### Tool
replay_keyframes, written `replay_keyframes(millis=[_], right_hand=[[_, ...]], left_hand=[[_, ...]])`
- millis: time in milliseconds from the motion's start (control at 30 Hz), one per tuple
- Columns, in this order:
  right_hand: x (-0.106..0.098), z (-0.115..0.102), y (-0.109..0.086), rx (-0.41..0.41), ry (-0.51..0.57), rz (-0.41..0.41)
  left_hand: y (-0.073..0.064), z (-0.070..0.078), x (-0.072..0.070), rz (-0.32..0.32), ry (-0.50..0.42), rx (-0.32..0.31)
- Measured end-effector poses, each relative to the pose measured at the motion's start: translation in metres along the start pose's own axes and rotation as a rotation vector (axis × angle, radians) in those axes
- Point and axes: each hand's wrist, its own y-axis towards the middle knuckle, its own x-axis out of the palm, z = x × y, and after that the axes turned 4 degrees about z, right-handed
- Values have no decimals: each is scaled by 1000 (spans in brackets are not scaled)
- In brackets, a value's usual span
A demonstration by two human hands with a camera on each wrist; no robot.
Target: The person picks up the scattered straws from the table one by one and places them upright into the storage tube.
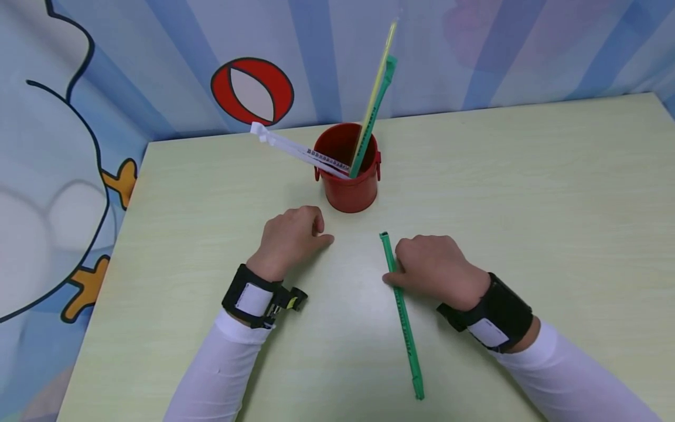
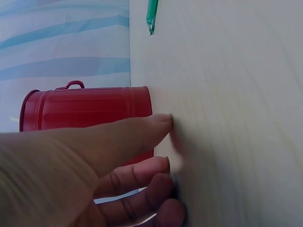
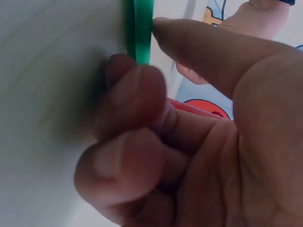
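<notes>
A green wrapped straw [image 1: 405,325] with dark print lies lengthwise on the table. My right hand [image 1: 437,266] pinches it near its upper half. In the right wrist view, the thumb and curled fingers [image 3: 137,99] stand either side of the green straw [image 3: 143,30]. My left hand [image 1: 292,237] hangs just above or on the table, fingers loosely curled, holding nothing. In the left wrist view its thumb [image 2: 137,132] passes in front of the red bucket [image 2: 90,106]. The bucket [image 1: 350,196] holds a white wrapped straw [image 1: 295,147], a yellow straw [image 1: 381,73] and another green one [image 1: 375,111].
A pale wooden table [image 1: 527,176] carries everything. Behind it hangs a blue striped cloth [image 1: 422,53] with a printed red ball [image 1: 252,91]. The white straw leans out leftward over the bucket's rim; the others rise to the upper right.
</notes>
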Motion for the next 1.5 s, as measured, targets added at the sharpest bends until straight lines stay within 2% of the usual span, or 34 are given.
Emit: replay_keyframes(millis=[467,800,1167,1500], right_hand=[[-1,5,4,-4,70,20],[-16,14,2,17,143,192],[-32,18,0,31,212,326],[-51,18,-3,-4,252,487]], left_hand=[[0,0,-1,1,-11,0],[-1,0,0,2,-22,3],[0,0,-1,1,-15,6],[-1,1,-1,-1,-13,-1]])
